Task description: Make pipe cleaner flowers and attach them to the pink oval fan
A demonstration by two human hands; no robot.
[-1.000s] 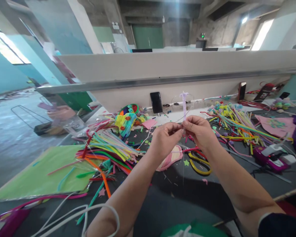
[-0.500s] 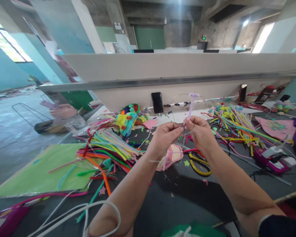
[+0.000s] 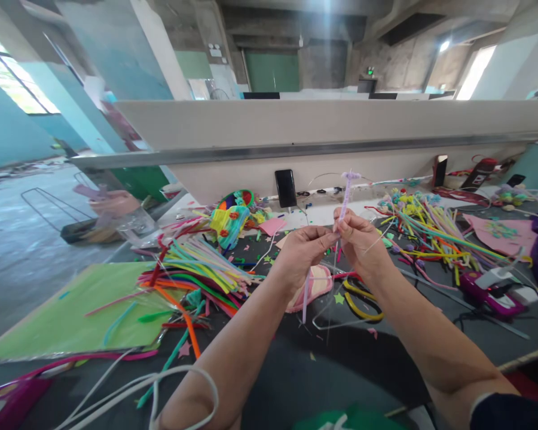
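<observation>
A light purple pipe cleaner (image 3: 347, 194) stands up from between my hands, its top bent into a short crosspiece. My right hand (image 3: 356, 232) is closed, pinching it between thumb and fingertips. My left hand (image 3: 302, 246) is closed too, its thumb and finger pinching the lower end of the same pipe cleaner. Another lilac strip (image 3: 305, 298) hangs below my left hand. Thin pale strands dangle under my fingers. Beneath the hands lies a pink and cream striped piece (image 3: 320, 285), partly hidden, beside yellow-handled scissors (image 3: 363, 301).
Pipe cleaners in many colours (image 3: 206, 263) lie in a bundle at left, near a green sheet (image 3: 85, 316). Another tangled heap (image 3: 430, 233) is at right. A black phone (image 3: 286, 187) leans on the partition. A magenta device (image 3: 491, 292) with cables sits at right.
My hands have shifted slightly, still pinching the purple pipe cleaner. The lilac strip and thin strands under them have swung and now hang lower.
</observation>
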